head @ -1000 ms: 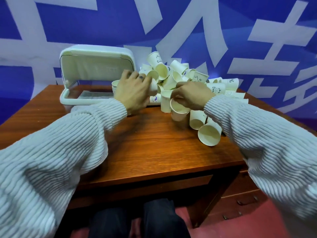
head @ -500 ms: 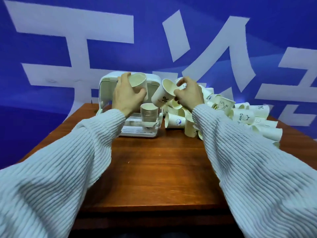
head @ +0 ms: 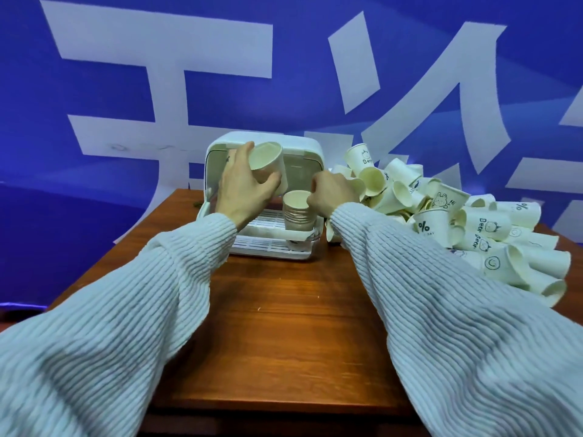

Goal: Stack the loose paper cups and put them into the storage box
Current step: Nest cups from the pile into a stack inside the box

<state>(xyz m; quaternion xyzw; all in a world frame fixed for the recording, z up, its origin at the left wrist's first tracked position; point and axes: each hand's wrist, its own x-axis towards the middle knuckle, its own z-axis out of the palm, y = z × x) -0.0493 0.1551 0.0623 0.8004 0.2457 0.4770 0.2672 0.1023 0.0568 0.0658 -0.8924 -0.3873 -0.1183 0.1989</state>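
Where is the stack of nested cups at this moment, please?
In the head view, the stack of nested cups stands upright in the open storage box, at its right front corner, just left of the right hand and below the left hand's cup.

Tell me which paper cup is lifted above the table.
The plain cream paper cup gripped by the left hand, in front of the white storage box. The other cups lie in the heap or sit stacked.

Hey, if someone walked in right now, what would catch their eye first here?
Probably the big heap of loose paper cups sprawling over the right side of the wooden table. Next, the left hand gripping a cup above the open white storage box, where a stack of cups stands.
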